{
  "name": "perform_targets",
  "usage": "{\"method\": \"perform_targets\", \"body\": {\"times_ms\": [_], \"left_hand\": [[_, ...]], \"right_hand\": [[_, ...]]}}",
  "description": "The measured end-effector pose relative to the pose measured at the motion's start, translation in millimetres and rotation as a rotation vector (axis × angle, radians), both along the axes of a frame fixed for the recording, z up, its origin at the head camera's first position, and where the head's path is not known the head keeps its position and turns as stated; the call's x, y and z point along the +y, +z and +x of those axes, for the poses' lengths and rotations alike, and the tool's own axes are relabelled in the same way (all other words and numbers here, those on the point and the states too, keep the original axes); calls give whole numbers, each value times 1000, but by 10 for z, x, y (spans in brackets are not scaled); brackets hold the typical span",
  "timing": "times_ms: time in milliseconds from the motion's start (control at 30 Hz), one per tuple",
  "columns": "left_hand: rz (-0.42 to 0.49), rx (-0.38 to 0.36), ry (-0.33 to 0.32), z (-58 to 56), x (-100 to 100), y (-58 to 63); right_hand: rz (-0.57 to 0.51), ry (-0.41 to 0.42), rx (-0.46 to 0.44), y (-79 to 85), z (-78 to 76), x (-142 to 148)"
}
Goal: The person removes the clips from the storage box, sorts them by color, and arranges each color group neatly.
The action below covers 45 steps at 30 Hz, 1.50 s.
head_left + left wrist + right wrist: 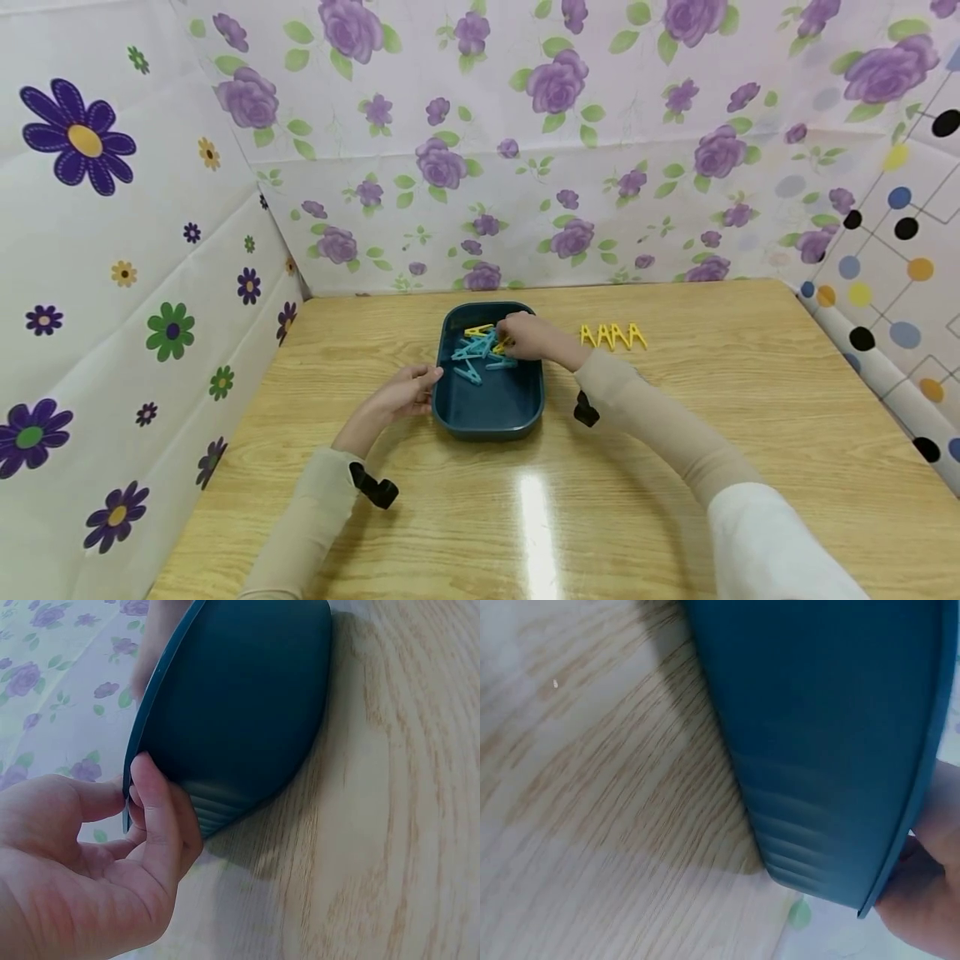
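A dark teal plastic bin [487,408] stands on the table with several blue clothespins [468,375] heaped toward its far end. A yellow clothespin [477,331] lies at the back of that heap. My left hand [97,847] grips the bin's left rim, thumb on one side and fingers curled on the other. Over the far right rim reaches my right hand [528,335], its curled fingers pinching another yellow clothespin [501,345] inside the bin. In the right wrist view the bin's wall hides the fingertips.
To the right of the bin, several yellow clothespins [615,336] are lined up in a row on the wooden table [705,383]. Flower-printed cloth [450,208] hangs behind the table, and a patterned sheet [112,292] borders its left side.
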<state>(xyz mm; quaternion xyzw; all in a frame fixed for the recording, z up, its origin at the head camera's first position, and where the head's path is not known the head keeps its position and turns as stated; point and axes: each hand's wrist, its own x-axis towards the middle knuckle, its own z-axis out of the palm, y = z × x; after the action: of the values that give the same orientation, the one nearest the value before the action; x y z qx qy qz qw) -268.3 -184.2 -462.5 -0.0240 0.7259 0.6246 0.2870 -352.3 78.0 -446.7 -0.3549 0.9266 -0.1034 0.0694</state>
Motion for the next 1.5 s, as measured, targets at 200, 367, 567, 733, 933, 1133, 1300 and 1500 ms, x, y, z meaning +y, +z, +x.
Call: {"method": "perform_targets", "body": {"times_ms": [200, 367, 567, 733, 933, 1133, 1300, 1500], "left_hand": [[0, -3, -4, -3, 9, 9], [-10, 0, -19, -18, -2, 4], [-25, -5, -17, -33, -10, 8], [-13, -4, 11, -41, 0, 3], [20, 17, 31, -6, 16, -26], [61, 7, 21, 47, 8, -67], [88, 18, 0, 65, -22, -65], [118, 21, -21, 72, -38, -64]], "right_hand": [[-221, -31, -23, 28, 17, 115], [-396, -94, -77, 68, 62, 228], [-529, -163, -85, 76, 127, 349], [-546, -197, -55, 69, 170, 416], [-563, -214, -43, 90, 227, 475], [-598, -264, -28, 13, 291, 612], [-637, -311, -13, -15, 307, 789], [-642, -424, -27, -59, 299, 1037]]}}
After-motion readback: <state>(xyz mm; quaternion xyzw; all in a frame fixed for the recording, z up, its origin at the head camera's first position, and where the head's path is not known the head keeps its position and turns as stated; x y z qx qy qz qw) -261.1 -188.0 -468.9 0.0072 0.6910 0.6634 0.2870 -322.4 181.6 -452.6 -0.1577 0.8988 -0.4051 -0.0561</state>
